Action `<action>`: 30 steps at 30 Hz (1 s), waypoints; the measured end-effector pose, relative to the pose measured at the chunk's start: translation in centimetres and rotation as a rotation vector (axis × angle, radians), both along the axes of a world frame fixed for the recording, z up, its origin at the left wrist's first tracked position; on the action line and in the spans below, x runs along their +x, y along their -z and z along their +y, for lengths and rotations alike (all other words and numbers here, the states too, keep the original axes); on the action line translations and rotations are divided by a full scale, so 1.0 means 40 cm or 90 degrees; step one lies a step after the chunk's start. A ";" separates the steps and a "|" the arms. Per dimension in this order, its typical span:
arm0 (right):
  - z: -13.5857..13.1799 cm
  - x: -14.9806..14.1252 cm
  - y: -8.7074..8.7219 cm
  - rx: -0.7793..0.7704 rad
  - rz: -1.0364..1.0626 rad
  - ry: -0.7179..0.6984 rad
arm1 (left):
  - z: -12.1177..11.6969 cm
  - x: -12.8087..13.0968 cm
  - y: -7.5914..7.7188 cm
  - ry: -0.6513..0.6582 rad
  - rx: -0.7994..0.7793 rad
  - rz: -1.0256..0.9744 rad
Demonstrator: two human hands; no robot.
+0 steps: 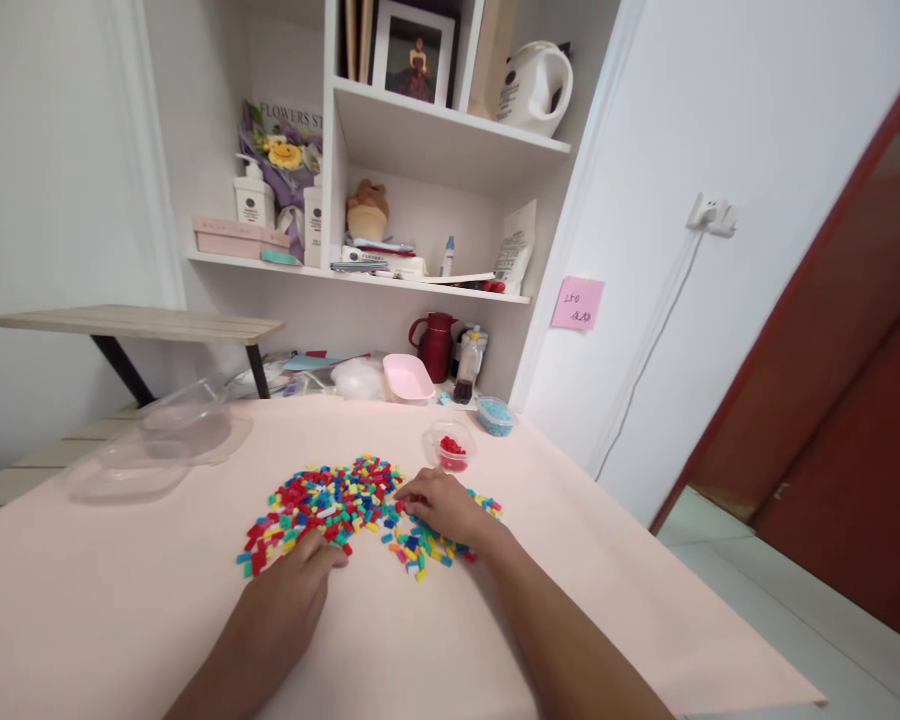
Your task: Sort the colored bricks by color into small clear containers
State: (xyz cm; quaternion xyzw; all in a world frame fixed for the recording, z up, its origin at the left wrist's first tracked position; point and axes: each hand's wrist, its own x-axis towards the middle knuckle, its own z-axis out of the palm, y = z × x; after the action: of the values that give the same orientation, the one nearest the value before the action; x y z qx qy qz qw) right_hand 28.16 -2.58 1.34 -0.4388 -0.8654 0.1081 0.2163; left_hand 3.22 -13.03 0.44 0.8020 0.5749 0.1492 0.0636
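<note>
A wide pile of small plastic bricks (352, 492) in red, blue, yellow, green and white lies on the pink tabletop. At its near left edge rests my left hand (291, 590), fingers curled and thumb pointing right, with a red brick close to the thumb tip. What those fingers hold, if anything, is hidden. My right hand (441, 503) is over the right part of the pile, its bent fingers pressed together among the bricks. Anything in that grip is too small to make out. Beyond it stands a clear tub (450, 450) with red bricks inside.
A lidded clear tub of light blue pieces (496, 417) stands at the back right. Clear plastic containers (157, 440) lie at the left. Behind are a pink tray (409, 379), a red jug (435, 347) and a bottle (468, 372), under shelves (450, 115).
</note>
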 end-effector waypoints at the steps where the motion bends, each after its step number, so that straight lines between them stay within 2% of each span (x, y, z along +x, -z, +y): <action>1: 0.000 -0.001 -0.001 -0.004 -0.003 0.011 | -0.001 0.000 -0.001 -0.002 -0.002 0.001; 9: 0.007 0.013 0.002 -0.049 0.008 0.159 | -0.004 -0.003 -0.002 0.002 -0.016 -0.005; 22: -0.002 0.013 -0.010 -0.052 -0.001 0.127 | -0.003 -0.001 -0.003 0.003 -0.023 -0.028; 27: 0.004 0.031 -0.006 -0.095 0.116 0.119 | -0.005 -0.001 -0.004 0.005 -0.011 -0.046; 30: 0.011 0.048 -0.016 -0.092 0.296 0.166 | -0.006 -0.001 -0.004 0.006 -0.010 -0.042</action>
State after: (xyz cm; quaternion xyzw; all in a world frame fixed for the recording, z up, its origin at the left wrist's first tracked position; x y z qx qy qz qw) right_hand 30.08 -2.15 1.98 -0.5243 -0.7190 0.2385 0.3891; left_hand 3.18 -13.27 0.59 0.7989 0.5699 0.1707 0.0892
